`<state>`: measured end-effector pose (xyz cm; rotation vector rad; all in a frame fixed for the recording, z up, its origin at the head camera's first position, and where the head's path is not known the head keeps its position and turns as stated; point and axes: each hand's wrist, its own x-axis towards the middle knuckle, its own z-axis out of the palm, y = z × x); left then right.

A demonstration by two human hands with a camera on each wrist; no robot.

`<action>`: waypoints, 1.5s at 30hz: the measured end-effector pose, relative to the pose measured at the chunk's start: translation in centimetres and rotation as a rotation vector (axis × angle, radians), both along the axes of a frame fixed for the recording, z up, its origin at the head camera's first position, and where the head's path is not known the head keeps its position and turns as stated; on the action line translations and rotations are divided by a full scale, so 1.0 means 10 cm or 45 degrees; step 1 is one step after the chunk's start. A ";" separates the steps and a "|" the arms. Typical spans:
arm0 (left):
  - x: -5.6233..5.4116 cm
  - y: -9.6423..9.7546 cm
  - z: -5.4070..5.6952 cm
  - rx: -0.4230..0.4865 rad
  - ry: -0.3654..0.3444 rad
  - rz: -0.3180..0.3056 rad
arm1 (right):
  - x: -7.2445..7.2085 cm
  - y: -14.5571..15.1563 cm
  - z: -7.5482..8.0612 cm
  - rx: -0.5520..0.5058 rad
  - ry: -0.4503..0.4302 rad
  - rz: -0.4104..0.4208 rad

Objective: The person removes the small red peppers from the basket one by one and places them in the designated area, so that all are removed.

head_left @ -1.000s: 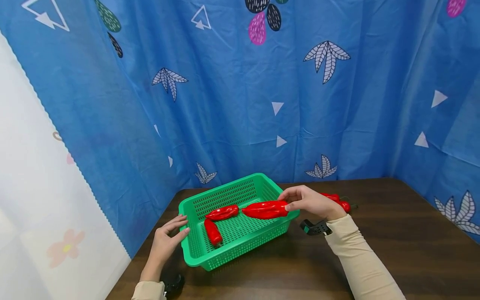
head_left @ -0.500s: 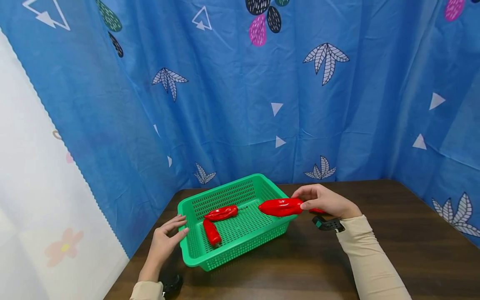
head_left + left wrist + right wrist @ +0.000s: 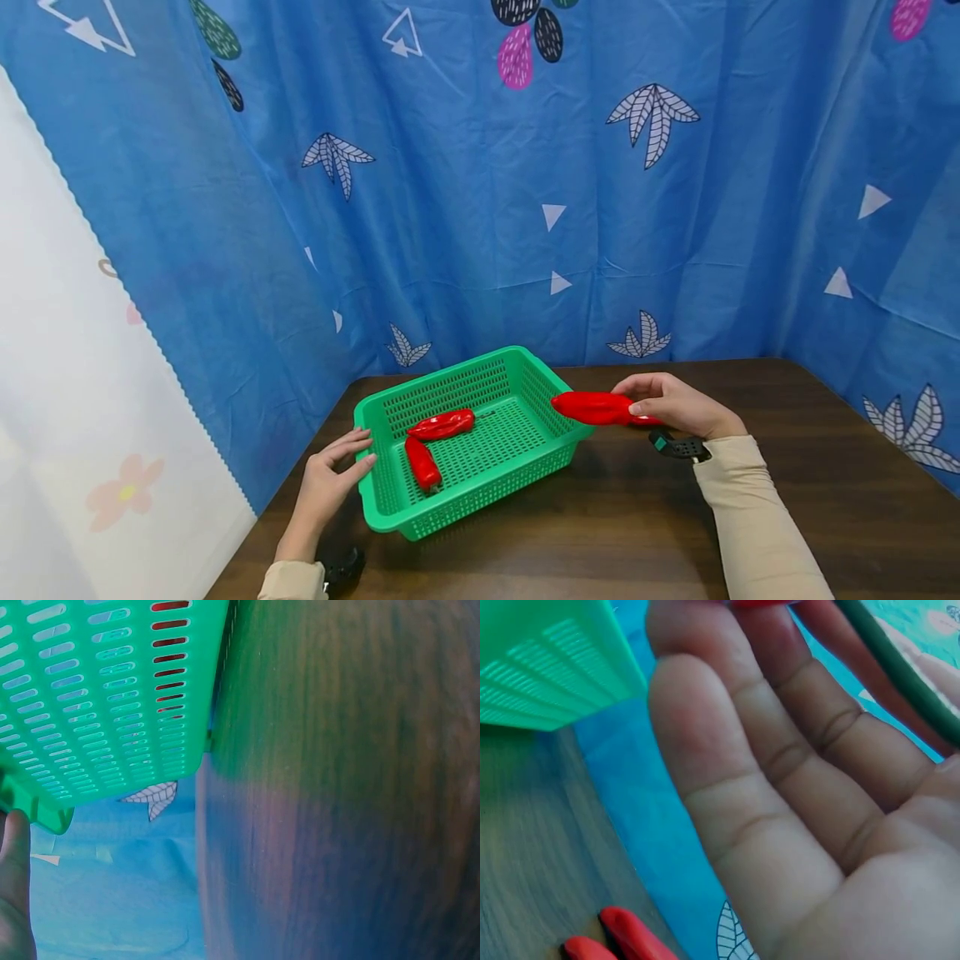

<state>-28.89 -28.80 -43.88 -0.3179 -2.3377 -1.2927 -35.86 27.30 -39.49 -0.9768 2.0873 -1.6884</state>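
Note:
A green perforated plastic basket (image 3: 480,492) stands on the table, with two red peppers (image 3: 442,425) lying inside toward its left half. My left hand (image 3: 326,483) holds the basket's left rim, fingertips and thumb over the edge. Above the basket's right rim, my right hand (image 3: 678,406) grips another red pepper (image 3: 592,407) near its stem end, the tip pointing left. In the right wrist view the green stem (image 3: 900,671) of that pepper passes across the palm, while most of its body is out of frame.
Red peppers (image 3: 634,934) lie on the dark wooden table (image 3: 810,475) right of the basket, mostly hidden behind my right hand in the head view. A blue patterned curtain (image 3: 465,208) hangs behind the table, and a pale cloth (image 3: 90,400) hangs at left.
The right hand has moved right with its red pepper, from over the basket's interior to its right rim. The left hand stays at the left rim.

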 end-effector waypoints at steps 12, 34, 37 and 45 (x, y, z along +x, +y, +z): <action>0.00 -0.01 -0.01 0.006 0.026 -0.020 | 0.01 0.16 -0.08 -0.071 -0.051 -0.066; 0.00 -0.01 -0.05 0.003 0.020 -0.007 | -0.05 0.34 -0.35 -0.272 -0.182 0.003; 0.00 -0.01 -0.05 0.003 0.020 -0.004 | -0.06 0.37 -0.38 -0.286 -0.176 0.007; -0.01 -0.01 -0.05 -0.011 0.032 0.004 | -0.03 0.48 -0.41 -0.313 -0.203 -0.004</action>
